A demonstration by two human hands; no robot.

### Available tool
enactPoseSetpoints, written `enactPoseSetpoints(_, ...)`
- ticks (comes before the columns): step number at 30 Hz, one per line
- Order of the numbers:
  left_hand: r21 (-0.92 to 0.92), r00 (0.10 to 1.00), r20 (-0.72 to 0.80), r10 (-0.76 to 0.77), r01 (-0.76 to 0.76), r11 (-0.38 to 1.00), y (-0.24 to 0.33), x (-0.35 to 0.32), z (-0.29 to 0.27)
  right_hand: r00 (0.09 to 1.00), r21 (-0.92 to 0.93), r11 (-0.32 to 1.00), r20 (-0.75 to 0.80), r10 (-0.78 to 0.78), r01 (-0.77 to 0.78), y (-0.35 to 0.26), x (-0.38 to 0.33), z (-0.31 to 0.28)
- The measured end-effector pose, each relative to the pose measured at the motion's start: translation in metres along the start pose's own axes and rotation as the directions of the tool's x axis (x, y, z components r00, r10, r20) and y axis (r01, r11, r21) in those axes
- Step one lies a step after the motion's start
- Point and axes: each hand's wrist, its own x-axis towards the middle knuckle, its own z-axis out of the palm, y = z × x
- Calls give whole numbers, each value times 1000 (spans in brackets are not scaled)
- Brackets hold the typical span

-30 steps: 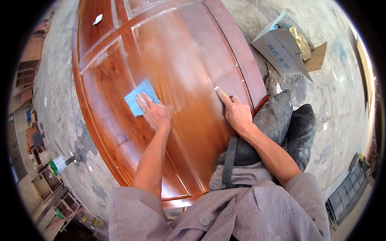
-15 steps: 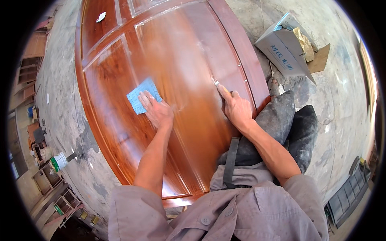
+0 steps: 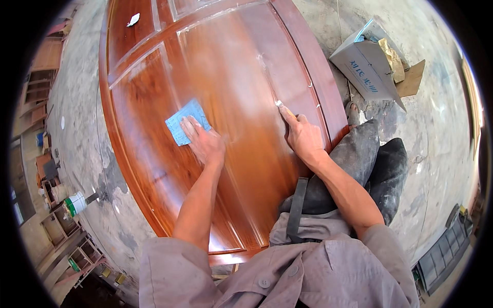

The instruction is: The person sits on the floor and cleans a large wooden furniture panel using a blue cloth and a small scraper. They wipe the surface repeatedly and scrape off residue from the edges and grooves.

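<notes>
— Where is the left hand [image 3: 205, 143]?

— Flat on the reddish-brown wooden door [image 3: 231, 77], palm down, fingers spread over a blue sheet of sandpaper [image 3: 184, 120]. Its grip is not closed around the sheet; the fingers press it against the raised centre panel, and most of the sheet shows beyond the fingertips, towards the left.

— And the right hand [image 3: 303, 136]?

— Further right on the same panel, near the groove by the door's right-hand frame. It pinches a small pale piece [image 3: 281, 106] between thumb and forefinger, the tip touching the wood. What the piece is, I cannot tell.

— How does the door lie?

— Flat and low, over a concrete floor [image 3: 436, 128]. A pale dusty haze covers the panel between the two hands.

— What else is around?

— An open cardboard box [image 3: 367, 64] on the floor past the door's right edge, a white scrap [image 3: 133, 19] on the far panel, and a white bucket [image 3: 75, 203] to the left.
</notes>
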Motion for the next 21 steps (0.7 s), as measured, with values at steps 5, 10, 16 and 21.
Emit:
enactPoseSetpoints(5, 2, 1000, -4, -4, 4, 1000, -2, 5, 0, 1000, 17, 999, 2, -30, 30, 8, -21, 7)
enactPoseSetpoints(10, 22, 1000, 5, -2, 2, 1000, 4, 1, -2, 1000, -6, 1000, -6, -18, 18, 1, 2, 1)
enactPoseSetpoints(16, 26, 999, -42, 31, -29, 999, -8, 4, 7, 999, 21, 999, 10, -39, 39, 8, -16, 6)
enactPoseSetpoints(21, 20, 1000, -14, 11, -10, 1000, -1, 1, 3, 1000, 12, 1000, -18, -22, 23, 2, -7, 3)
